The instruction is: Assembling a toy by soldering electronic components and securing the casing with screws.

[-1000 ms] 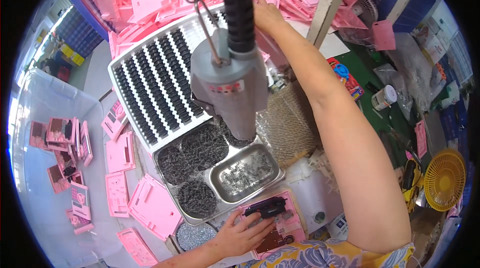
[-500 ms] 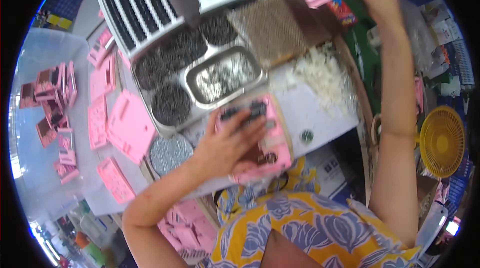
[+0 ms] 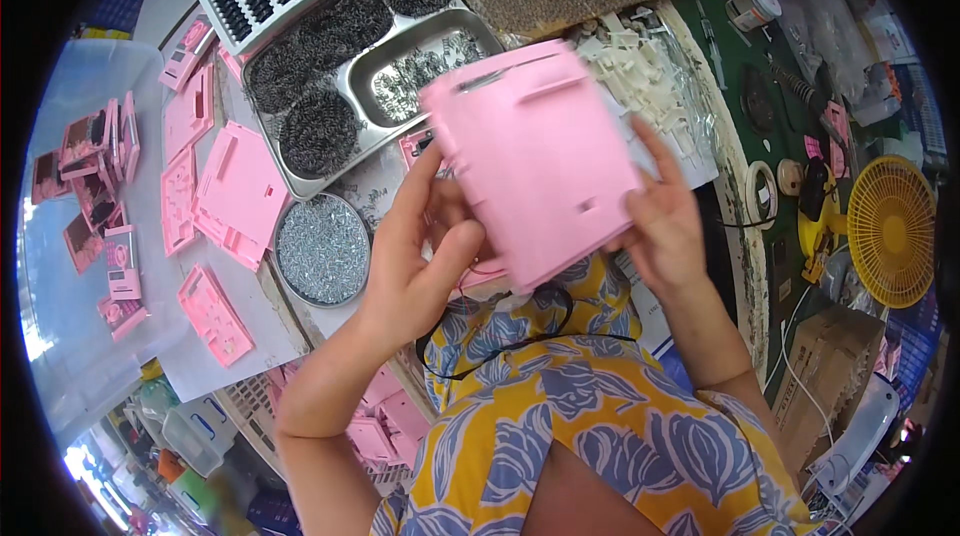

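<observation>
A flat pink plastic cover [image 3: 545,166] with a small slot and a raised ridge is held up in front of me, slightly blurred. My right hand [image 3: 665,226] grips its right edge, fingers closed at the lower corner. At its left edge is my left hand [image 3: 425,246], thumb and fingers curled there; the contact is partly hidden. Under the cover lies a pink housing [image 3: 413,144] with dark parts, mostly covered from sight. A round tin of small silvery screws [image 3: 322,248] stands left of my left hand.
Beyond the cover, a metal tray [image 3: 400,41] holds dark springs and small metal bits. White plastic pieces [image 3: 640,66] are heaped right of it. More pink shells [image 3: 240,196] lie at left, beside a clear bin [image 3: 70,306] of pink assemblies. At right are a yellow fan [image 3: 890,231] and yellow tool [image 3: 820,226].
My right hand has brought the pink cover from the far right down over the housing. My left hand has lifted off the housing's inside to the cover's left edge.
</observation>
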A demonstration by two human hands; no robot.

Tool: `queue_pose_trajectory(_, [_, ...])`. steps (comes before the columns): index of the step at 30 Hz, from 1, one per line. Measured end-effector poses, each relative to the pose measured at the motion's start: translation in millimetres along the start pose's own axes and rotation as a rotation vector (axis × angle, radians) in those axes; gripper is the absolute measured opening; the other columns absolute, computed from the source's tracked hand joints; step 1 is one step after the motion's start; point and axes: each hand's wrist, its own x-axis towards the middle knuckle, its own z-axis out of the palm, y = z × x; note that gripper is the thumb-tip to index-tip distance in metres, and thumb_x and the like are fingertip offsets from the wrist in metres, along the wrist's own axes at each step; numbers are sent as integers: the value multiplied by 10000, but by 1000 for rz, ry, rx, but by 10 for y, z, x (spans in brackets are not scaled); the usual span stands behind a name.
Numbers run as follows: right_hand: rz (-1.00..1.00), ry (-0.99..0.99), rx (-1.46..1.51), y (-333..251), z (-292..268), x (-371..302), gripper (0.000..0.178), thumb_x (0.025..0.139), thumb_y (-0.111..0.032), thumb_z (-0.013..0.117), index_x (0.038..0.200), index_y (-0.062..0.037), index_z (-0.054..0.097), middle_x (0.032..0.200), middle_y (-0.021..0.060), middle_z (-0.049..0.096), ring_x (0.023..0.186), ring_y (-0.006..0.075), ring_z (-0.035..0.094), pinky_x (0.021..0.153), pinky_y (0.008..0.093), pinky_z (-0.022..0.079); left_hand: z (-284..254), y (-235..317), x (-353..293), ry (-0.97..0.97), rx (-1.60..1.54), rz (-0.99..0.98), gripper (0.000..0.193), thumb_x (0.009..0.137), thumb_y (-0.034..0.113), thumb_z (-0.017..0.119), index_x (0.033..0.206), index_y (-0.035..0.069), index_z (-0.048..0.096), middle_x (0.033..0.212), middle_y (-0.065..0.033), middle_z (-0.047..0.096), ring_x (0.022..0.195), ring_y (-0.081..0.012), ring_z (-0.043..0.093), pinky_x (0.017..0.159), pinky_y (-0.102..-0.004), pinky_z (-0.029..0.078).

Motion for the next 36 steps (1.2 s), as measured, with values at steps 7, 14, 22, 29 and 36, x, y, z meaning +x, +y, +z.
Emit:
queue_pose_trajectory(7, [-44, -194, -1284, 58, 77, -95, 724, 913, -236, 745, 1550, -107, 426, 681, 87, 634, 600, 209, 649, 584, 338, 495, 81, -155, -155, 216, 324, -44, 724, 977, 13, 583, 1598, -26, 214, 841, -41, 641, 708, -63, 577, 620, -232, 470])
queue_pose_trajectory(14, [3, -293, -1370, 39, 95, 174, 742, 923, -349, 719, 1565, -142, 412, 630, 109, 608, 568, 303, 632, 580, 388, 496, -4, -390, -20, 288, 219, -12, 687, 942, 37, 642, 1555, -34, 341, 672, 29, 491, 590, -47, 452, 538, -227, 382])
queue_pose_trajectory(22, [-64, -538, -1779, -54, 190, 298, 741, 944, -405, 673, 1577, -145, 389, 602, 116, 616, 579, 342, 646, 578, 428, 499, 210, -387, -475, 377, 624, -61, 599, 939, 83, 703, 1481, -40, 480, 588, -29, 484, 514, -85, 454, 502, -258, 400])
queue_pose_trajectory(29, [-57, -609, -1870, -86, 340, 331, 712, 948, -471, 637, 1521, -95, 444, 622, 135, 650, 581, 360, 661, 553, 451, 510, 101, -430, -477, 374, 473, -177, 531, 919, 92, 732, 1417, -12, 579, 552, -27, 453, 521, -69, 428, 513, -258, 397])
queue_pose_trajectory(36, [-671, -227, -1071, -527, 493, 1383, 347, 951, -145, 660, 1278, -29, 672, 810, 12, 641, 708, 82, 579, 647, 270, 471, -866, -319, -469, 649, 1112, 106, 265, 835, 144, 792, 1075, 50, 731, 872, -66, 634, 827, -219, 617, 764, -372, 460])
